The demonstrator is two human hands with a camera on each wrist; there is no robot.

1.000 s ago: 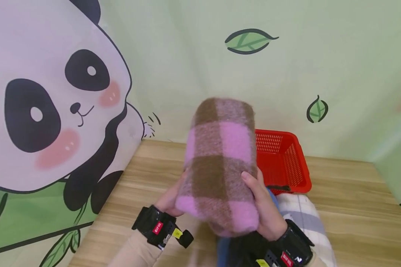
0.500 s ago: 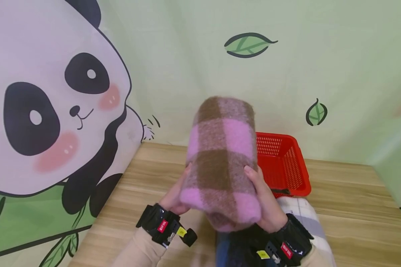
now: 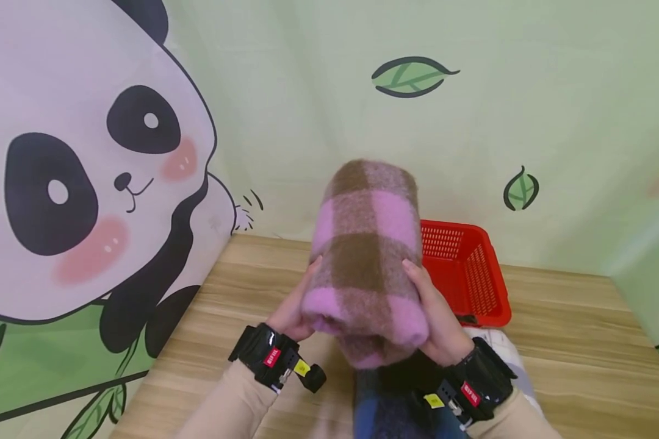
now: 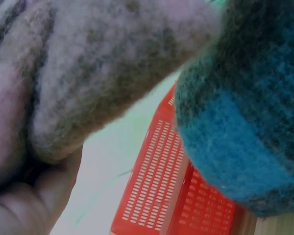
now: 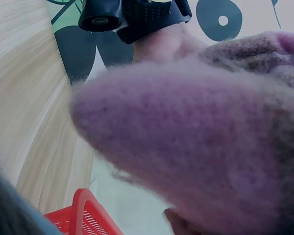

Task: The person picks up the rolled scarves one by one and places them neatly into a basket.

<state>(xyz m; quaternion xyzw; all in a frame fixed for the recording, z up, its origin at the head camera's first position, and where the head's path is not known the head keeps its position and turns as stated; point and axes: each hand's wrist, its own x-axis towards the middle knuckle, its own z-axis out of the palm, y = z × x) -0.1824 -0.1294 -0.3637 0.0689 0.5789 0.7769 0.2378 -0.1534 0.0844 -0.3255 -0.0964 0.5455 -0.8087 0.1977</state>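
A rolled or folded fuzzy scarf (image 3: 357,262) in pink and brown checks is held up in the middle of the head view, off the table. My left hand (image 3: 293,311) grips its left side low down, with the thumb along the edge. On the opposite side my right hand (image 3: 439,323) holds it, thumb on the upper face and the other fingers hidden behind. The near end shows loose folds. In the left wrist view, the scarf (image 4: 108,63) lies over my fingers. Beneath it sits a dark-and-blue checked fuzzy bundle (image 4: 230,147), partly covered in the head view.
A red perforated plastic basket (image 3: 496,286) stands behind the scarf to the right, against the leaf-printed backdrop (image 3: 307,91). White and grey plaid cloth (image 3: 491,334) lies before the basket, partly behind my right wrist. Wooden tabletop (image 3: 214,366) extends to both sides.
Both hands have moved slightly up and inward with the scarf. Its near end has lifted and tipped, so more of the folds show. More of the blue bundle below is visible.
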